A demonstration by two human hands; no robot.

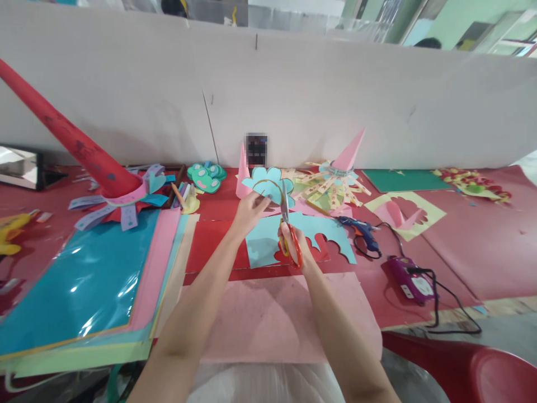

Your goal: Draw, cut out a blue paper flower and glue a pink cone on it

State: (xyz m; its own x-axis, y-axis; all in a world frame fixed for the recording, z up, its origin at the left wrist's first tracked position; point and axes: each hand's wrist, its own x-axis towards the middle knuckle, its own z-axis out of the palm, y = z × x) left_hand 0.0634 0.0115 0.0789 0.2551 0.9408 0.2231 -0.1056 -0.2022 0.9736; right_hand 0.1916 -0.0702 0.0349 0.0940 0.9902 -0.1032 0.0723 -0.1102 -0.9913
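A light blue flower-shaped paper piece (pixel 268 180) with a curved line on it is pinched by my left hand (pixel 250 211) at its lower left edge. My right hand (pixel 293 240) grips the red and yellow handles of a pair of scissors (pixel 285 206), whose blades point up at the right side of the flower. Below the hands, a light blue sheet (pixel 260 246) with scalloped cut-outs lies over red paper (pixel 216 246). Just behind the flower stands a pink cone (pixel 242 178).
On the left are a tall red cone (pixel 84 148) and stacked coloured sheets (pixel 92 280). To the right lie a blue glue gun (pixel 364 232), a purple power strip (pixel 411 279) with black cables, a yellow cut-out sheet (pixel 432 214) and a green board (pixel 403 181).
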